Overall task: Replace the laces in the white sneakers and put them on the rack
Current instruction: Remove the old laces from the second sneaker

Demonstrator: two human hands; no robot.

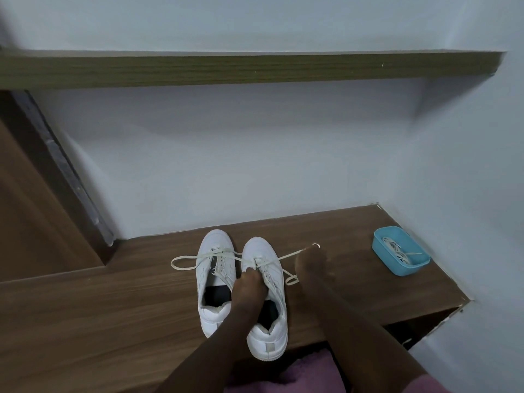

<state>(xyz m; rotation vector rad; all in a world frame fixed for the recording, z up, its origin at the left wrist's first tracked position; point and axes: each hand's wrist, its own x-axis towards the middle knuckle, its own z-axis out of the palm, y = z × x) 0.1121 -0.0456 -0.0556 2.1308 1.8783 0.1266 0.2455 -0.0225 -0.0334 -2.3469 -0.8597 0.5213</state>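
Two white sneakers are sitting side by side on the wooden bench (113, 321), toes pointing away from the person. The left hand (250, 282) is coming down on one white sneaker (269, 321), its fingers curling over the eyelet flaps and tongue and gripping the shoe there; the wrist and forearm are covering part of that shoe's opening. The other sneaker (211, 279) is standing just left of the left hand, touching its partner.

The right hand (312, 265) is hovering just right of the gripped shoe, fingertips pinching one end of the pale lace (292, 254) and drawing it taut from the lowest eyelets. It is blurred, so the finer lie of the fingers is unclear. The lace's other run is lying across the toe of the other sneaker and ending in a long loop on the bench, left of both hands. A small loop of lace is lying between the hands.

Well to the right of the right hand, a blue tub (382, 251) is holding coiled spare laces (397, 249). Beyond the hands, a wooden shelf (255, 70) is running along the pale wall (226, 165). A brown door (28, 222) is standing far to the left. Purple cloth (312, 373) is showing beneath the forearms.
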